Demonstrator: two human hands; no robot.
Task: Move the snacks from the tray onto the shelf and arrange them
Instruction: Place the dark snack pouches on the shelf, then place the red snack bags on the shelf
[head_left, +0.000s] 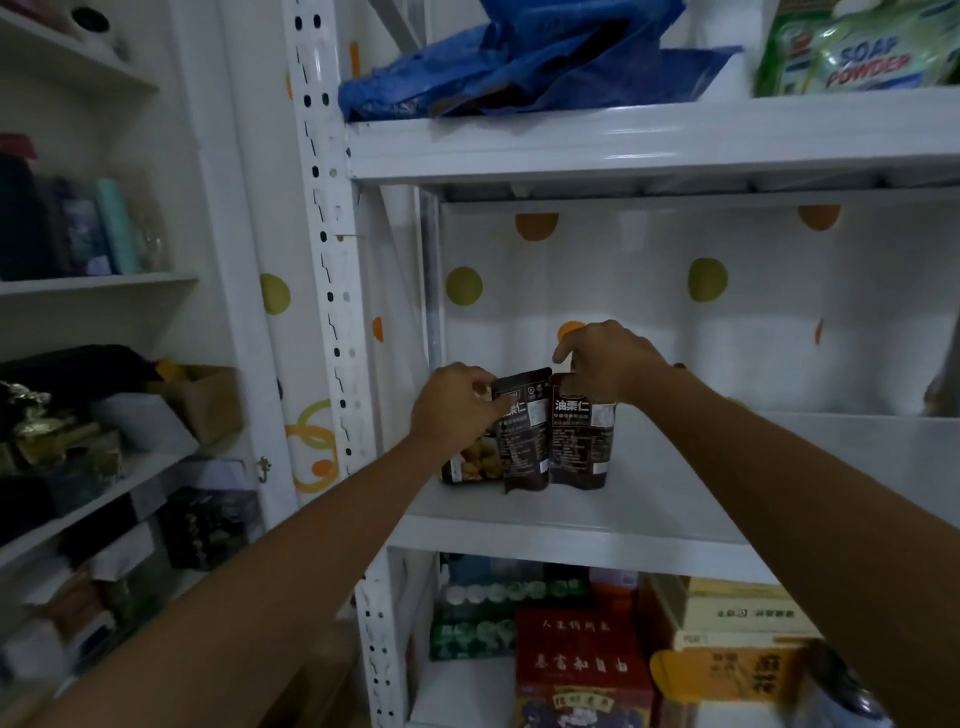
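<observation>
Dim light shows a dotted white backdrop (623, 312), a perforated upright (332, 291) and a cluttered cupboard (98, 283) left.

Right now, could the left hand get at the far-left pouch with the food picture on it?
Probably yes. The left hand is just above the far-left pouch, nothing between them, but its fingers seem to pinch the middle pouch, so it must let go first. The right hand holds the right pouch.

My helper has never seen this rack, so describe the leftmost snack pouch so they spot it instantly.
Find the white rack's middle shelf, below the blue bag. Three dark pouches stand at its left end; yours is the leftmost pouch, half hidden by the left hand. The middle pouch and right pouch show printed text, while it shows a photo of golden nuts.
</observation>
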